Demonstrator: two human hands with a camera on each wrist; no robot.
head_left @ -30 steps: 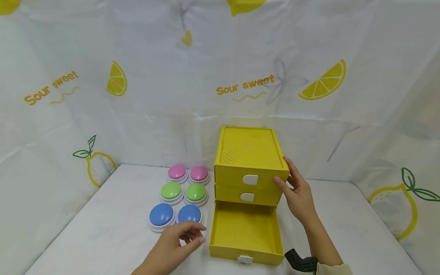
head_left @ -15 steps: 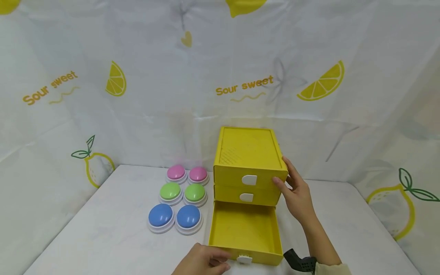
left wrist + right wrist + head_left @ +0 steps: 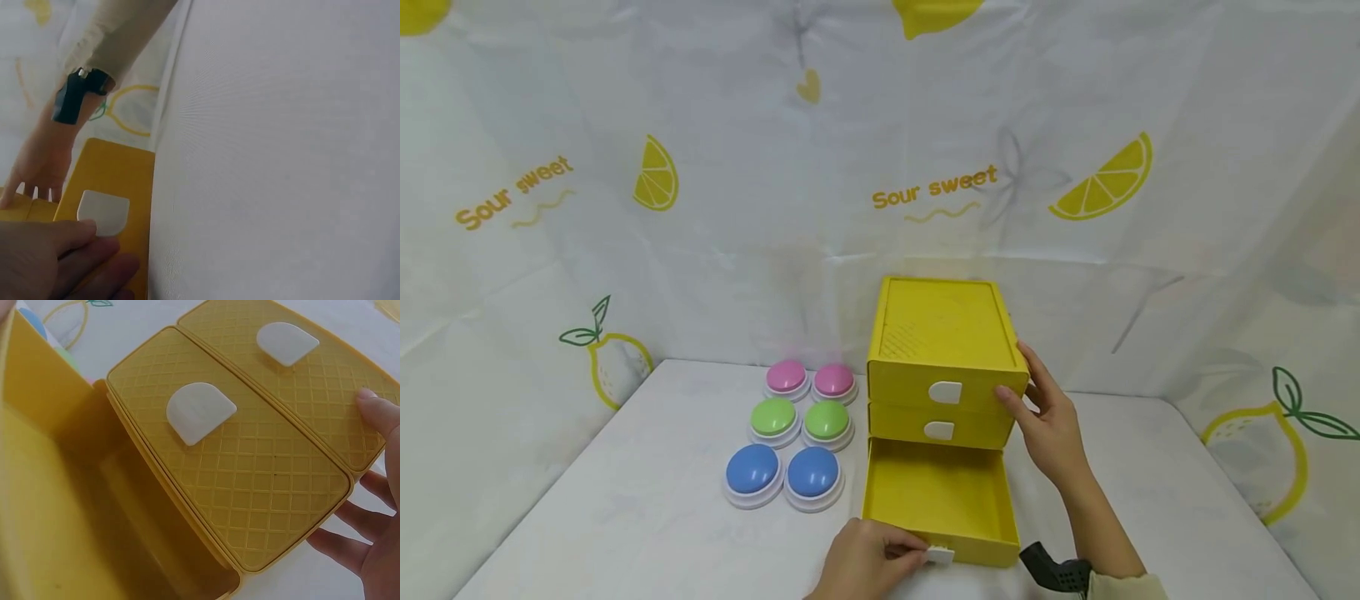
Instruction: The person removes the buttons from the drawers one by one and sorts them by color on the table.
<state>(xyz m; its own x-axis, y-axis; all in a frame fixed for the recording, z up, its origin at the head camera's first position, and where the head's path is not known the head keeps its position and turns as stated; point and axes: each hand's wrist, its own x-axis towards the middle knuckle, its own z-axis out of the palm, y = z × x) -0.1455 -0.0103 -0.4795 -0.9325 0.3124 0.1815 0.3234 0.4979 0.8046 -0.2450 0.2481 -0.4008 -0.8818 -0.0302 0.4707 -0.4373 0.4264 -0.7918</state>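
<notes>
A yellow drawer cabinet (image 3: pixel 951 321) stands on the table, its bottom drawer (image 3: pixel 936 492) pulled out with nothing inside. The left hand (image 3: pixel 868 558) is at the front of that drawer, thumb and fingertips pinching the left edge of its white handle (image 3: pixel 105 211). The right hand (image 3: pixel 1052 425) holds the cabinet's right side. Its thumb presses the front of the top drawer (image 3: pixel 312 381), while the other fingers (image 3: pixel 353 519) lie along the side wall. The middle drawer (image 3: pixel 225 469) is closed, as is the top one.
Left of the cabinet stand several round push buttons on white bases: two blue (image 3: pixel 812 472), two green (image 3: pixel 827 419) and two pink (image 3: pixel 835 380). A white cloth (image 3: pixel 737 208) with lemon prints hangs behind the table. A black strap device (image 3: pixel 1056 571) sits on the right wrist.
The left hand has moved right and down from beside the blue buttons to the bottom drawer's handle. The drawer has slid slightly inward. The right hand keeps its hold on the cabinet.
</notes>
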